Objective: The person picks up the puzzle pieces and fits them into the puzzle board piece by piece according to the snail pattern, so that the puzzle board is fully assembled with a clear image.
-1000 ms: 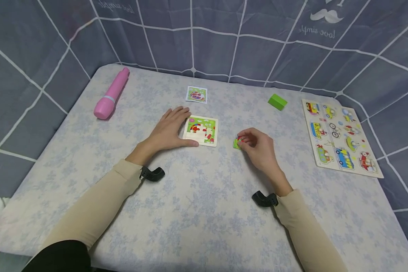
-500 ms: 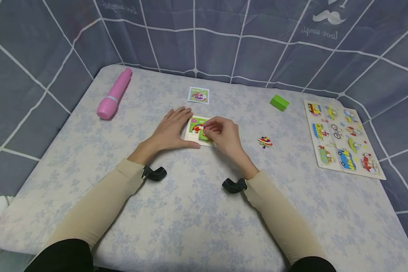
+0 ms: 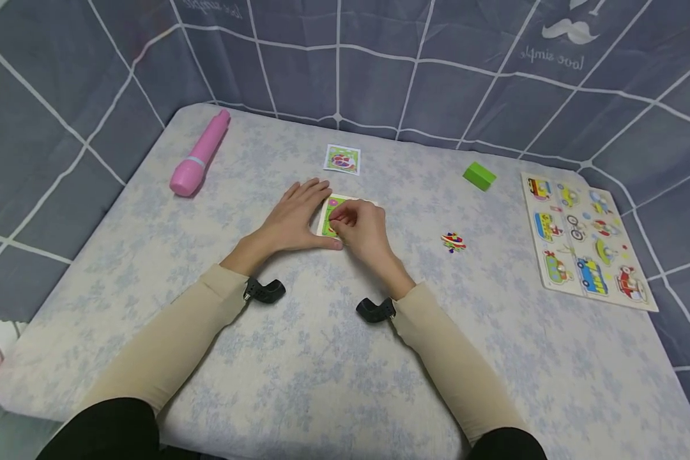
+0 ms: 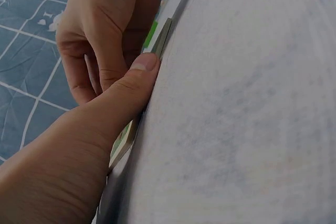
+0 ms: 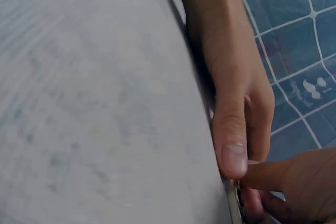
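A small square jigsaw puzzle board (image 3: 321, 225) lies on the table in the head view, mostly covered by my hands. My left hand (image 3: 290, 222) is spread at its left side, thumb along the near edge and fingers reaching toward the far left corner. In the left wrist view that thumb (image 4: 137, 74) presses against the board's edge. Over the board, my right hand (image 3: 365, 233) has thumb and forefinger together, pinching a puzzle piece that the fingers hide. Several loose puzzle pieces (image 3: 453, 242) with red, yellow and blue markings lie heaped to the right.
Behind the board lies a printed picture card (image 3: 342, 160). A green block (image 3: 480, 176) sits farther right. The right edge holds a wooden board (image 3: 604, 298) with vehicle pieces. At the far left is a pink wand-shaped object (image 3: 198, 156). Grey checked curtains (image 3: 374, 83) enclose the table.
My right hand took a green puzzle piece from beside the loose pieces and carried it left onto the board. My left hand has stayed at the board's side.
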